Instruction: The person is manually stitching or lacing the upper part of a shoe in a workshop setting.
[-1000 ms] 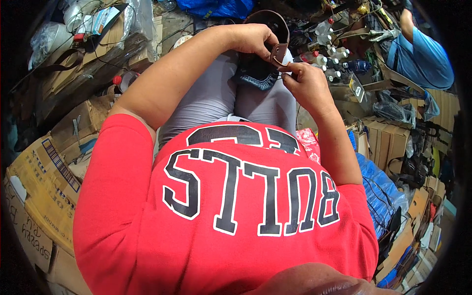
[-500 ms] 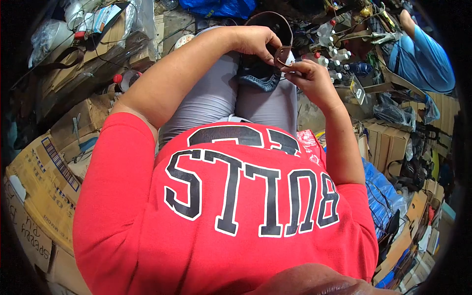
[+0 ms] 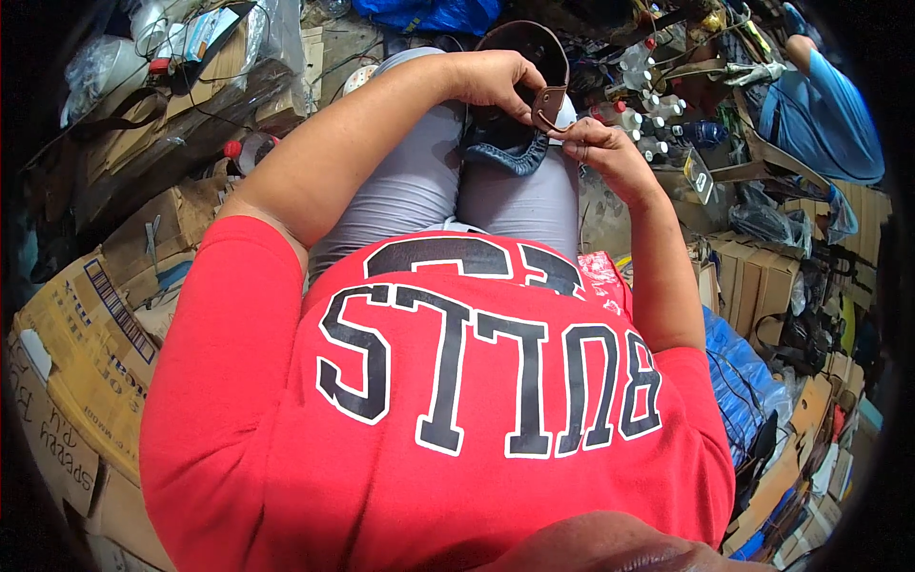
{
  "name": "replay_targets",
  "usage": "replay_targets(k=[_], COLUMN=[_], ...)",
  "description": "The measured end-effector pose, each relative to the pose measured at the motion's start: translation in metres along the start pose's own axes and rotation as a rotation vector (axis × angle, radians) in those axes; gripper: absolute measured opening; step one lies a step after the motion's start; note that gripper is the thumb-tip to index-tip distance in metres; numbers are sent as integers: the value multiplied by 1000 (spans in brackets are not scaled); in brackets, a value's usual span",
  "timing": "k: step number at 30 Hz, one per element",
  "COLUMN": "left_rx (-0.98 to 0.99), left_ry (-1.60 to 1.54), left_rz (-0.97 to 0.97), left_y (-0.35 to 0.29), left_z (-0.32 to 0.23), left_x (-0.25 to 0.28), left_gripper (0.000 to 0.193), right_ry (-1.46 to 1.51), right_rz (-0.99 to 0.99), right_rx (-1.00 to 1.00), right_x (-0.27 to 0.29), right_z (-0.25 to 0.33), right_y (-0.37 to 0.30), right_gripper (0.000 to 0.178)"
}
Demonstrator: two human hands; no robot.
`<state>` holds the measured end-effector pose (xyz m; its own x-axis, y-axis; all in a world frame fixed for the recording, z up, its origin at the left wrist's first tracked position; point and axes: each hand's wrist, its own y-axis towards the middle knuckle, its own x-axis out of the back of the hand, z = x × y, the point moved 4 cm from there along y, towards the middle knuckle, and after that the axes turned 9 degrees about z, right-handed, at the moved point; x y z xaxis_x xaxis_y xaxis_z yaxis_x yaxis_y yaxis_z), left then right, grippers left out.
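Observation:
A curved brown leather strap with a small hole stands above my lap, its loop arching away from me. My left hand is closed on it, thumb and fingers pinching its near end. At the strap's lower edge, my right hand pinches a thin brown strip or cord; which of the two it is, I cannot tell. Beneath lies a dark piece with a padded blue-black rim, resting across my grey trousers. The left hand partly hides where the strap and the dark piece meet.
Several small bottles with red and white caps stand to the right. Another person's leg in blue cloth is at the far right. Flattened cardboard lies on the left, and blue plastic sheeting sits at the far side.
My right hand has shifted slightly right and down, and the thin strip now stretches toward its fingertips. My left hand stays in nearly the same place on the strap.

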<state>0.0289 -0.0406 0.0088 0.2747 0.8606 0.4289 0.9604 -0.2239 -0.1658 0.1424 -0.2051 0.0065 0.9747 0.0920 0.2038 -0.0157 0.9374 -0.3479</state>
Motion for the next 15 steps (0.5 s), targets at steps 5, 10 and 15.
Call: replay_targets(k=[5,10,15], left_rx=[-37,16,-29], left_ry=[-10,30,125], left_rz=[-19,-76,-206], left_y=[-3,0,-14], left_z=[2,6,-1], left_x=[0,-1,6], left_gripper=[39,39,37], right_ry=[13,57,-345], right_rz=[12,-118,-332], right_rx=[7,37,203], right_x=[-4,-17,-29], right_z=[5,7,27], right_y=[3,6,5], right_gripper=[22,19,16])
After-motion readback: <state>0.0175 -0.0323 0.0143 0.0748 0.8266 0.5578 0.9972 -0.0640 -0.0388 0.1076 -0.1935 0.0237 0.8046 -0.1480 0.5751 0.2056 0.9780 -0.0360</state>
